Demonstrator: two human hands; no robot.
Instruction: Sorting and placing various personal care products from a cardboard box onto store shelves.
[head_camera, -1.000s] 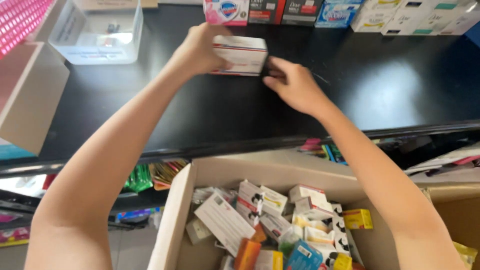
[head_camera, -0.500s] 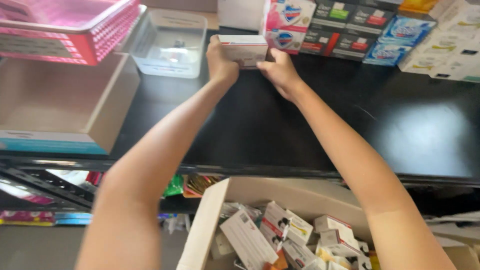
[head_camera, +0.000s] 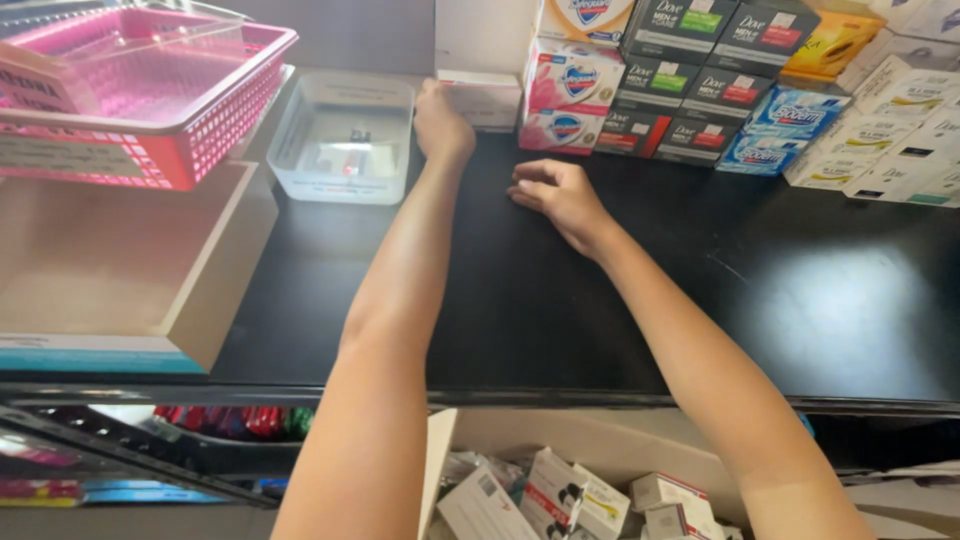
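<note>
Two bare hands work over a black bench (head_camera: 300, 290). Our left hand (head_camera: 441, 122) reaches far across it and presses against the near left end of a pale pink-and-white box (head_camera: 483, 98) that sits at the far edge, just left of the stacked soap boxes (head_camera: 570, 95). We see the back of that hand, fingers curled toward the box; whether they pinch it or only push it we cannot tell. Our right hand (head_camera: 556, 195) rests on the bench nearer to us and to the right, fingers bent and drawn together, holding nothing, apart from the box.

Left of the left hand stands a clear plastic tub (head_camera: 340, 185) with a few small items inside. Farther left, a pink basket (head_camera: 215, 105) sits over an open cardboard box (head_camera: 205, 300). Right of the pink soap boxes, dark boxes (head_camera: 700, 80) are stacked in rows, then blue ones (head_camera: 790, 125), then pale ones (head_camera: 890, 140) at the far right.

Below the near edge of the bench, an open carton (head_camera: 560, 430) holds many small white boxes (head_camera: 560, 495) in a jumble.
</note>
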